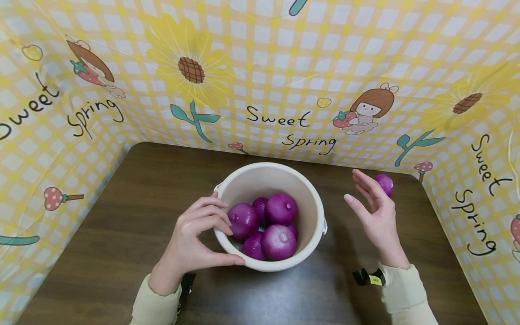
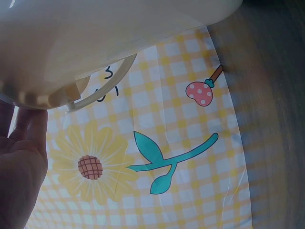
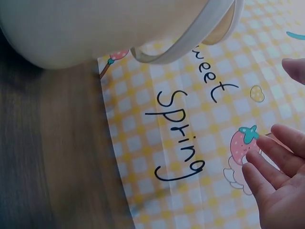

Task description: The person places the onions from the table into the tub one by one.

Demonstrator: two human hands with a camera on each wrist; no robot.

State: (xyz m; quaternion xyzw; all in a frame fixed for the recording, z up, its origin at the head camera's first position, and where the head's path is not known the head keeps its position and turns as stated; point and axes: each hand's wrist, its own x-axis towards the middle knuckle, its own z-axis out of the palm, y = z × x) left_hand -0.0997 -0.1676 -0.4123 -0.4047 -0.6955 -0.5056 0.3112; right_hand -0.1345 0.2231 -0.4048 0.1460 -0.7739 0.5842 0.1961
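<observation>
In the head view a cream-coloured bucket [image 1: 266,169] stands on the table with several purple onions [image 1: 279,242] inside. My left hand [image 1: 191,234] holds the bucket's left rim, fingers bent over the edge and thumb along the front. In the left wrist view the bucket wall [image 2: 119,28] fills the top, with the fingers of the left hand [image 2: 24,162] against the rim. To the right of the bucket, my right hand [image 1: 375,214] hovers with nothing in it, fingers extended and thumb apart. Just beyond it another purple onion [image 1: 384,184] sits near the table's back right corner, partly hidden by the hand.
The dark wooden table [image 1: 101,225] is enclosed at the back and both sides by a yellow checked cloth [image 1: 260,81] with printed flowers and lettering. The bucket's handle [image 3: 190,43] hangs on its far side in the right wrist view.
</observation>
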